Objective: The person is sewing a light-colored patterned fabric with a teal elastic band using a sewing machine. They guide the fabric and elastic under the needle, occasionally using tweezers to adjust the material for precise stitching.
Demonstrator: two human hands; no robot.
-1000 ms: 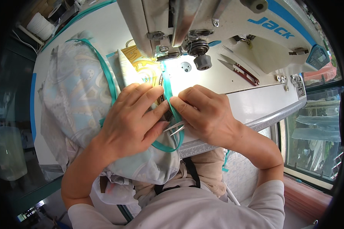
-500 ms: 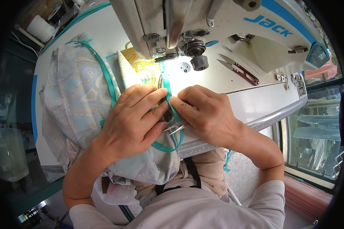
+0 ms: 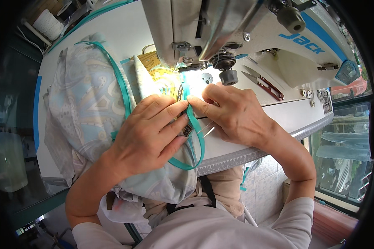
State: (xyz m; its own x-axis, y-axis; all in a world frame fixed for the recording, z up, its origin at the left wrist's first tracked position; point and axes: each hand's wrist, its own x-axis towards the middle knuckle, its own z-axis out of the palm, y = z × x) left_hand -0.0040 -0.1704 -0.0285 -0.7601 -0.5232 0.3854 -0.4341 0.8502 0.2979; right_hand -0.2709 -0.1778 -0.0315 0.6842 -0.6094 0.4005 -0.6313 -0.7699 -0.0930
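Note:
A pale blue patterned fabric with teal binding tape along its edge lies on the white sewing table. My left hand presses flat on the fabric, fingers pointing toward the needle. My right hand pinches the teal tape just in front of the presser foot of the white sewing machine. A thin metal tool sticks out under my right hand's fingers. The fabric hangs over the table edge onto my lap.
Red-handled thread snips lie on the machine bed to the right. A cone of white thread stands at the far left corner. A teal tape strip runs along the table's left edge. Tiled floor shows at the lower right.
The view has shifted, so the machine head now sits nearer and larger. Both hands keep their grip on fabric and tape, a little closer to the presser foot.

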